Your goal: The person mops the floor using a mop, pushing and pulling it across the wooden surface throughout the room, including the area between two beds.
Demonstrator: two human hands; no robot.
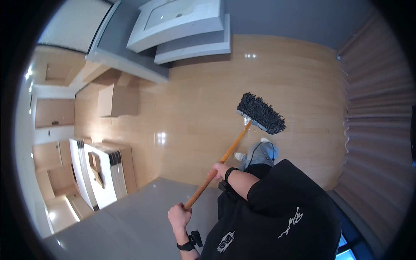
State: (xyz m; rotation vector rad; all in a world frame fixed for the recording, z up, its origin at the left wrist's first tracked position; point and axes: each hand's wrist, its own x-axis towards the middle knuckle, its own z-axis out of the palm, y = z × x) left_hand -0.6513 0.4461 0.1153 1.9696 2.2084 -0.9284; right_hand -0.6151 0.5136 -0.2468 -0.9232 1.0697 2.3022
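Note:
A long wooden mop handle (pixel 234 145) slants up and to the right across the middle of the view. My left hand (pixel 179 217) is wrapped around its upper end. Farther down the shaft, my right hand (pixel 218 171) grips it too, its arm crossing in front of my black T-shirt. At the far end is a flat mop head (pixel 261 113) with shaggy dark grey pile on a light grey frame (pixel 252 121). It appears to rest on the glossy wood-look floor (pixel 201 107), just beyond my shoes (pixel 240 156).
A white marble-look washbasin (pixel 182 16) with a lower shelf (pixel 195 45) juts from the grey wall. Pleated brown curtains (pixel 373 130) hang at right. At left stand a beige box-like block (pixel 113 100) and white-topped stacked units (pixel 104 172). A grey surface (pixel 130 217) borders my left side.

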